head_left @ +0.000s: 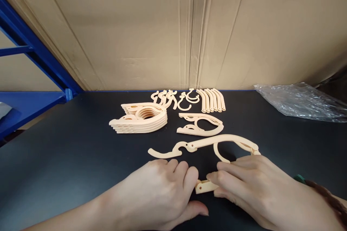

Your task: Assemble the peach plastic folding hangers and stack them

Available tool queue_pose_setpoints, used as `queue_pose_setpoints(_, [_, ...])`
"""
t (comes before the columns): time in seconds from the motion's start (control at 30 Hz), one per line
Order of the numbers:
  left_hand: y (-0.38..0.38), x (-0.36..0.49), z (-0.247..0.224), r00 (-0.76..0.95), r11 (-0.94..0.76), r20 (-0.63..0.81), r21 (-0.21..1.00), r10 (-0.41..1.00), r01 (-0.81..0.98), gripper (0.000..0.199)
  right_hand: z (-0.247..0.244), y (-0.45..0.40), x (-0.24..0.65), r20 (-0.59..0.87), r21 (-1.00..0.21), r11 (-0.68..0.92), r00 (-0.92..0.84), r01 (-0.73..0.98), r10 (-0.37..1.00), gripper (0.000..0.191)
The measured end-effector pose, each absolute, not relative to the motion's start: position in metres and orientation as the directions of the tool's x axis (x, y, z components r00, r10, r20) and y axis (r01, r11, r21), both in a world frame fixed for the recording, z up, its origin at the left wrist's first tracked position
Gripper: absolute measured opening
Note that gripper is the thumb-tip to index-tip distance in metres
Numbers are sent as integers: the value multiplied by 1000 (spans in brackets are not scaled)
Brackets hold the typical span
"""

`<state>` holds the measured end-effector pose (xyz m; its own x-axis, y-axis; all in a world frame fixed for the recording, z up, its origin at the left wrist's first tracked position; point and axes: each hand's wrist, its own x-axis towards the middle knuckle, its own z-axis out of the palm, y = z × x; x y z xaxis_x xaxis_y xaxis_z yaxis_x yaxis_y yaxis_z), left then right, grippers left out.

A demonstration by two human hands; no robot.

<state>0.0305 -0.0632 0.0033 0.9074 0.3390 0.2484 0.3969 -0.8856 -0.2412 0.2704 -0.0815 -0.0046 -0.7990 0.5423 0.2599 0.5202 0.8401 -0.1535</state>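
Observation:
A cream plastic folding hanger point(225, 138) lies partly unfolded in front of me, with a curved hook piece point(165, 154) joined to its far arm and pointing left. My right hand point(252, 184) is closed around the hanger's near arm point(206, 187), whose holed end sticks out to the left. Beside that end is my left hand point(162, 191), fingers curled and thumb stretched out below. Its palm side is hidden, so I cannot make out what it holds. Beyond the hanger lies one folded hanger point(219, 129).
A stack of folded hangers point(154, 128) stands left of centre on the black table point(89, 144). Behind are several loose hook pieces point(162, 98) and a row of straight arm pieces point(210, 100). Clear plastic wrap point(300, 101) lies back right; a blue frame point(40, 54) borders the left.

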Motion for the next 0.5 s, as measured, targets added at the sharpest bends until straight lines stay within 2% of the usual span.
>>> queue_pose_setpoints(0.5, [-66,31,-2,906,-898,186,-161,380,409,35,-6,-79,268,255,-156,842,-803,516,539,15])
